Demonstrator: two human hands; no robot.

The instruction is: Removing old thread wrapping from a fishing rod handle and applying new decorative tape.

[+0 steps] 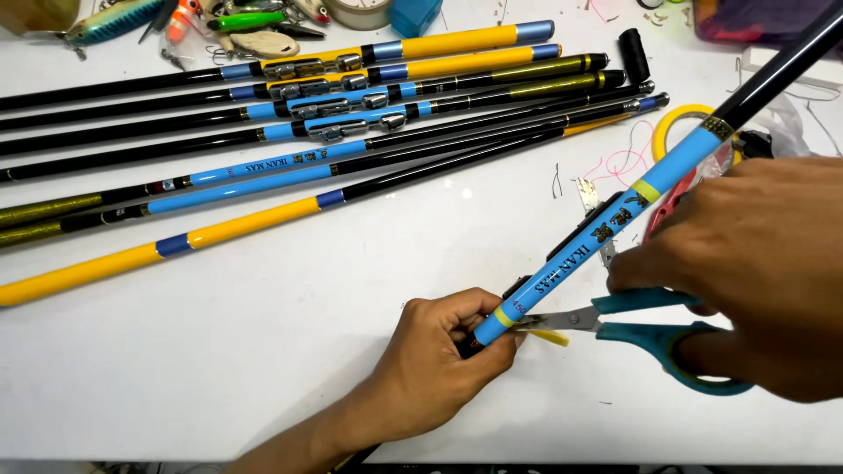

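My left hand [439,355] grips the lower end of a blue and black fishing rod [606,233] that slants up to the top right corner. A yellow tape band wraps the rod just above my fingers. My right hand [755,263] holds teal-handled scissors [654,329], fingers through the loops. The scissor blades point left and close on a yellow strip of tape [546,336] at the rod's lower end.
Several fishing rods [307,140] in black, blue and yellow lie side by side across the white table [219,351]. Fishing lures [237,22] sit at the top edge. A yellow tape roll [672,118] and pink line lie behind the held rod.
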